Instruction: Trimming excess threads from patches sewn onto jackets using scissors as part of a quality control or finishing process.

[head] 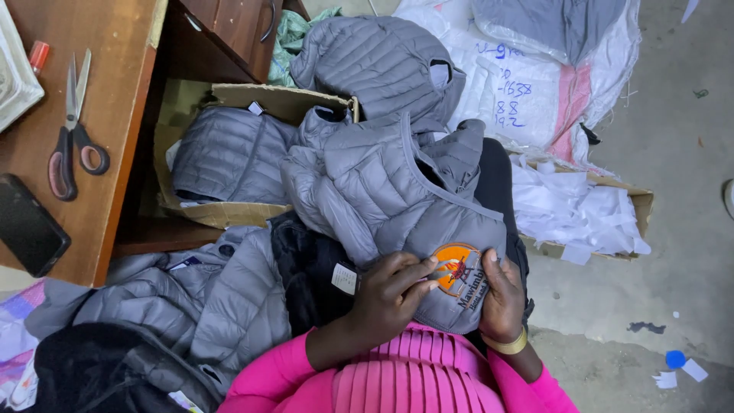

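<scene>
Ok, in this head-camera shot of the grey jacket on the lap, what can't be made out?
- Orange patch on the grey jacket: partly covered by left hand and right hand fingers.
- Whether the fingers grip a tool or thread: too small to tell.
- Cardboard box contents: only a jacket on top shows.
- Dark phone: cut by the left edge.
- White tray: cut off at the top left corner.

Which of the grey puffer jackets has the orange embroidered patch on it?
The grey jacket on the person's lap, under both hands: left hand and right hand flank its orange patch. The other grey jackets show none.
</scene>
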